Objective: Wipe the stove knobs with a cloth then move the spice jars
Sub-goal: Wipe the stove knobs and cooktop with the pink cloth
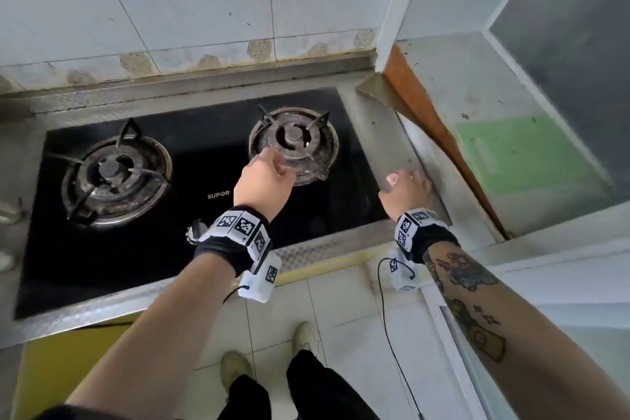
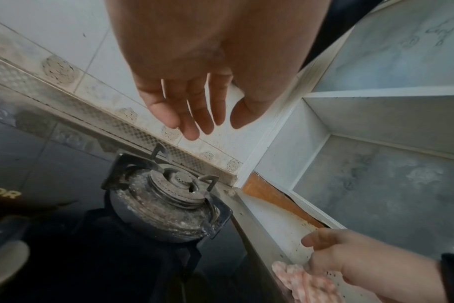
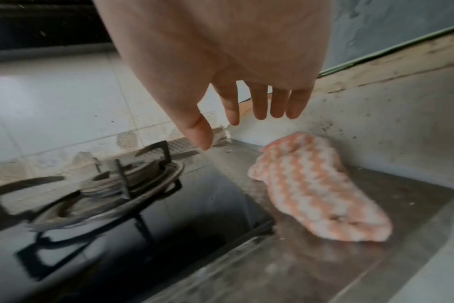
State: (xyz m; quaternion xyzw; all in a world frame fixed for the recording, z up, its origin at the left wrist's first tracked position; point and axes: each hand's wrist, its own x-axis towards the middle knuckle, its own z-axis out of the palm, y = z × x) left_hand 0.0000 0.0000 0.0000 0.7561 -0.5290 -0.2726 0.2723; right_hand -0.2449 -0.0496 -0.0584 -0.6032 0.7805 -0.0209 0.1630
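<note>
Both hands empty over the stove; cloth lay on the steel ledge to the right.

Right hand (image 3: 220, 67) hung slack, fingers straight and apart, above the pink-and-white cloth (image 3: 316, 186), not touching it in the right wrist view. In the left wrist view the hand sat right at the cloth's edge; contact could not be told. The cloth rested bunched on the steel ledge (image 3: 376, 256), just right of the black glass stove (image 1: 191, 249), probably parked there, or about to be picked up. Left hand (image 2: 194, 86) was loose and empty, hovering over the right burner (image 1: 294, 143), likely idle. One knob (image 1: 196, 232) showed partly behind the left wrist, near edge of the glass. No spice jars in sight. Gold lettering on the glass read "SUPOR", last letter partly hidden.
</note>
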